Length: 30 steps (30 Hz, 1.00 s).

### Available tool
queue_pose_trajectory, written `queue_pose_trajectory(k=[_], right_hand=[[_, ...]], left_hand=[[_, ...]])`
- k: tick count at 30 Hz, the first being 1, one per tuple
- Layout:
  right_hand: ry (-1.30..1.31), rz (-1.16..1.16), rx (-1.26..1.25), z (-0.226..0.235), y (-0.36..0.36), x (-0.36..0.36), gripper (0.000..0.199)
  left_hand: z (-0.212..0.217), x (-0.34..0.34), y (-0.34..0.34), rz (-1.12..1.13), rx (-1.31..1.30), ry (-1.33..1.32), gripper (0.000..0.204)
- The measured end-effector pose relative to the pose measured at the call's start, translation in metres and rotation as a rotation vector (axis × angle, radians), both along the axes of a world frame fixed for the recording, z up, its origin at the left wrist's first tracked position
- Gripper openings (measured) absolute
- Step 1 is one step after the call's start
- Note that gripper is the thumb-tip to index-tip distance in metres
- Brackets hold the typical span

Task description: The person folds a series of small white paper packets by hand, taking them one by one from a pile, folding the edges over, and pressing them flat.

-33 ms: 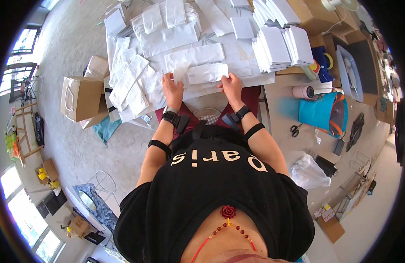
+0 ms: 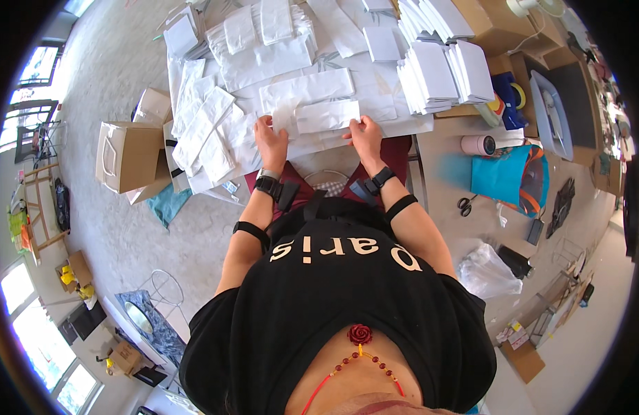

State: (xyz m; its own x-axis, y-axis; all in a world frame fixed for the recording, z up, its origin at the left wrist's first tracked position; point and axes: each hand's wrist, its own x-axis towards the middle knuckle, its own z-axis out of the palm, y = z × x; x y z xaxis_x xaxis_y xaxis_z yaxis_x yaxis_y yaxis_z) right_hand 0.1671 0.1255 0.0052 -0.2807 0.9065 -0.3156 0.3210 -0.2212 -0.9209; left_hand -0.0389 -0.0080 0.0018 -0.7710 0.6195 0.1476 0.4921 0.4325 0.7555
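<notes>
A thin white strip-like sheet [image 2: 327,116], folded and partly see-through at its left end, lies at the table's near edge. My left hand [image 2: 271,144] is closed at that left end, its fingers bent and its thumb against the thin flap. At the lower right corner, my right hand [image 2: 366,142] pinches the sheet between thumb and fingers. Just beyond lies another flat white strip [image 2: 309,86]. Whether the sheets are paper or thin plastic I cannot tell.
Loose white sheets [image 2: 207,131] lie in a heap on the left, and a layered pile [image 2: 264,61] sits farther back. Stacks of folded white pieces [image 2: 430,76] stand at the right. Cardboard boxes [image 2: 131,155] flank the table; a blue bag [image 2: 506,176] and scissors [image 2: 464,206] are on the right.
</notes>
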Motion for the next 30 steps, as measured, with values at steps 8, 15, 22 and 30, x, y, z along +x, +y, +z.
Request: queue_pose_trajectory(k=[8,15,22,30], right_hand=[[-0.021,0.01,-0.031,0.003,0.001,-0.004,0.027],[-0.081,0.022,0.025,0.009,0.002,-0.007,0.031],[-0.081,0.012,0.011,0.01,0.003,-0.007,0.025],[-0.103,0.019,0.055,0.006,0.004,-0.006,0.025]], left_hand=[[-0.011,-0.026,-0.01,0.105,0.003,-0.097,0.046],[0.004,-0.025,-0.015,0.158,0.028,-0.159,0.045],[0.004,-0.029,-0.02,0.169,0.014,-0.151,0.045],[0.013,-0.011,-0.004,0.02,-0.014,-0.019,0.05]])
